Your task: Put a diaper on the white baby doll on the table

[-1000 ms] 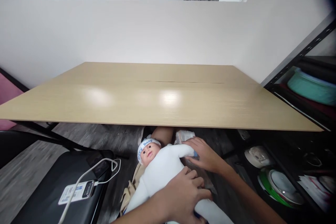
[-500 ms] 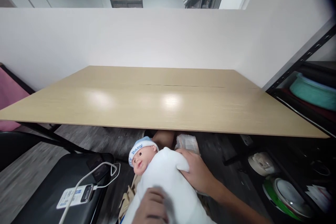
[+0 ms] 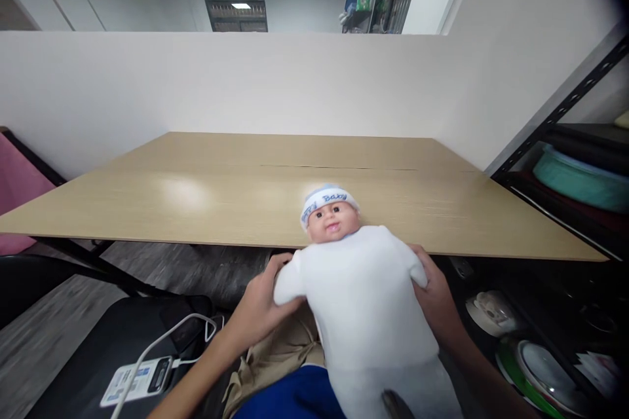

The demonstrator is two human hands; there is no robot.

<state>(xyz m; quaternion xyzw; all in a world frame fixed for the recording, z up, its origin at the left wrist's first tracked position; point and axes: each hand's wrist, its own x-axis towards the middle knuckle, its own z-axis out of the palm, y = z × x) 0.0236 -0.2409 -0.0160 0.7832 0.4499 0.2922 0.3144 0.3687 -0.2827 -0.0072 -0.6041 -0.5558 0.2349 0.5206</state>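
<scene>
A baby doll in a white suit and a white-and-blue cap is held upright in front of me, its head level with the near edge of the wooden table. My left hand grips the doll under its arm on the left side. My right hand grips it under the other arm, mostly hidden behind the doll's body. Beneath the doll lie a tan cloth and something blue on my lap.
A black chair at lower left carries a power bank with a white cable. A black metal shelf at right holds a teal tub and bowls. A white partition stands behind the table.
The doll has been lifted from my lap below the table edge to an upright hold in front of the table. Both hands shifted to grip its sides under the arms.
</scene>
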